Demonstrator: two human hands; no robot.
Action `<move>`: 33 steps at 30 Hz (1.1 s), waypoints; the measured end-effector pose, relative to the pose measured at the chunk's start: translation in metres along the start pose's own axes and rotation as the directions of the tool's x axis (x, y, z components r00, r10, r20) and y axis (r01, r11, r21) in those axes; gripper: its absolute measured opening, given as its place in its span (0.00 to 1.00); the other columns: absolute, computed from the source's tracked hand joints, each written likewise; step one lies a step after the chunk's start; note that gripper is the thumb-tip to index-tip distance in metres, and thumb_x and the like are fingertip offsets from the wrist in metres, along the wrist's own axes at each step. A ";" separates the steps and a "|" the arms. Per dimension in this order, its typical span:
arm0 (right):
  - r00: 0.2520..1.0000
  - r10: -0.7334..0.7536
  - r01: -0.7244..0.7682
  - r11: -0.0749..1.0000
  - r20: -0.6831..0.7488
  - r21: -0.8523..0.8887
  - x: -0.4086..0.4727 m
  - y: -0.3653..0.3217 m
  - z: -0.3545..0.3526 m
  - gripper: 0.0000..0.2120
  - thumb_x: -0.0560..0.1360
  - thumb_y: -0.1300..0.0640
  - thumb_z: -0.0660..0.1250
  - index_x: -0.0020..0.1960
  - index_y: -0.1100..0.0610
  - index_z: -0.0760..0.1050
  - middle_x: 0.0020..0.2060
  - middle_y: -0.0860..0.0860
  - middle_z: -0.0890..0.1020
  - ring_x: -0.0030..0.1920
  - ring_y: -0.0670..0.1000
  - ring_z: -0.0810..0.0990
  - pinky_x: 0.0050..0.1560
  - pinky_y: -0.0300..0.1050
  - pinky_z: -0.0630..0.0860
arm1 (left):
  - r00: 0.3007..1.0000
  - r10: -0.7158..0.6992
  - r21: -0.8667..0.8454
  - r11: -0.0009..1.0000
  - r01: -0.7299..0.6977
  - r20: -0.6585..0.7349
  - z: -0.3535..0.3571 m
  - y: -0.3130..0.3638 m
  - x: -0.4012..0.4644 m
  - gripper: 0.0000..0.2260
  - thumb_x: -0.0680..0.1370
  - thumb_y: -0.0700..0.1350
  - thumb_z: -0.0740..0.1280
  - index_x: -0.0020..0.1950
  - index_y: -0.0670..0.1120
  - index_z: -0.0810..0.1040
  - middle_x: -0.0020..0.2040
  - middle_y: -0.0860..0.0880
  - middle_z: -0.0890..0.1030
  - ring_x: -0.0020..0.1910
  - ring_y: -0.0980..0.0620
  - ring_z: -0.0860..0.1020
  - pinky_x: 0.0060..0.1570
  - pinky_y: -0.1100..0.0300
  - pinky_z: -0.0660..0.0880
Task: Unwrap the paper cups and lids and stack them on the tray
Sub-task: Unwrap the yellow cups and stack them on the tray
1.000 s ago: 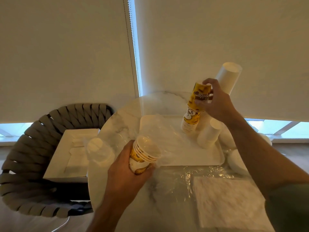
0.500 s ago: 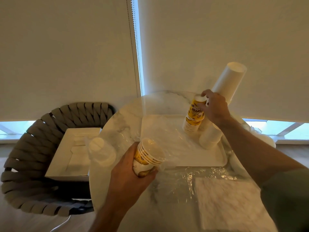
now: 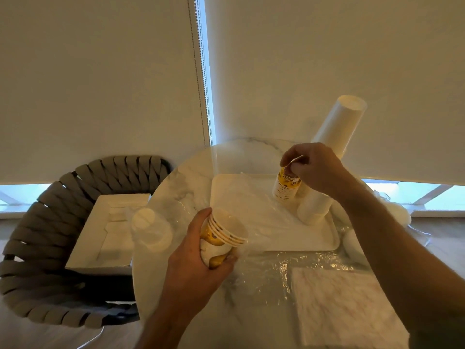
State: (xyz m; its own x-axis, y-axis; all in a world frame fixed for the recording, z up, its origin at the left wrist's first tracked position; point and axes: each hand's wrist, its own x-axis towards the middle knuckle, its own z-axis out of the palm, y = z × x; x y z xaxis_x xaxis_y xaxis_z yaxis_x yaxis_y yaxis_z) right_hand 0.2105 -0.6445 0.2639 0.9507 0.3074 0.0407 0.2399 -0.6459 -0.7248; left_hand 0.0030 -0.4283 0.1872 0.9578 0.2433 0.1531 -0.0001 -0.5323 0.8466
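Yellow printed cups (image 3: 286,188) stand stacked on the tray (image 3: 289,238), right hand (image 3: 317,170) pinching their top; left hand (image 3: 201,250) grips a second cup stack (image 3: 224,235), lower centre, to nest next

Marble table (image 3: 191,177) bears tray (image 3: 297,238), plastic wrap (image 3: 284,268), napkins (image 3: 344,308).

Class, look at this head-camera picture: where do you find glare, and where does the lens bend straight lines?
Head view: glare glints off the crinkled plastic wrap on the table; bright daylight blows out the window strip; the wide lens bows the blind's edge.
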 end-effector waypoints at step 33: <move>0.725 -0.374 0.281 0.927 0.578 0.248 -0.069 -0.035 0.031 0.14 0.74 0.56 0.77 0.59 0.54 0.81 0.54 0.47 0.83 0.57 0.50 0.81 0.63 0.54 0.76 | 0.996 0.006 0.077 0.997 -0.013 0.085 0.007 0.017 -0.005 0.39 0.67 0.55 0.79 0.66 0.78 0.58 0.59 0.66 0.77 0.56 0.64 0.77 0.57 0.57 0.78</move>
State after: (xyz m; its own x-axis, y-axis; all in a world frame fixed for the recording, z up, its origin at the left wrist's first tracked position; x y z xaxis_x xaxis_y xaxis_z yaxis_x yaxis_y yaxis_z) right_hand 0.1306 -0.6212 0.2657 0.4863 0.8684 -0.0968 0.4404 -0.3393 -0.8312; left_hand -0.0002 -0.4446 0.1971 0.9787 0.1701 0.1146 0.0095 -0.5961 0.8029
